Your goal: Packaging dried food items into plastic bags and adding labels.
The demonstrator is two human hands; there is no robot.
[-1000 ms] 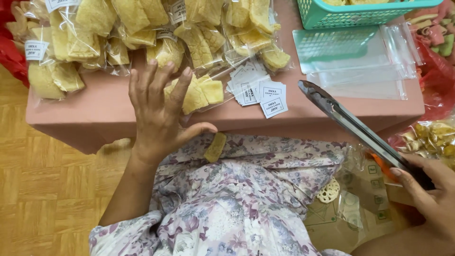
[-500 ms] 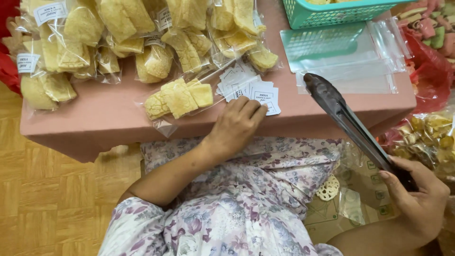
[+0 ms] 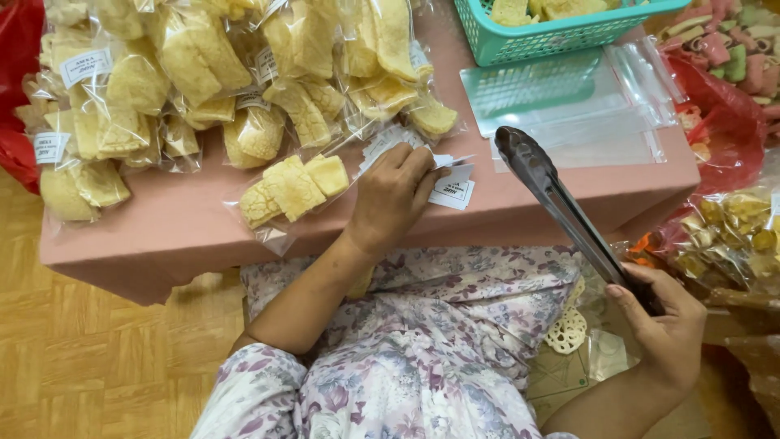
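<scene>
At mid-frame the left hand pinches thin, floppy paper labels, best lifted by an edge, while the right hand grips stiff metal tongs.

The tabletop is dusty pink. The crackers in clear bags are pale yellow with a waffle pattern. The labels are white with dark print. The basket is teal, the tongs dark grey metal. The dress is lilac with a floral print, the floor tan parquet.
</scene>
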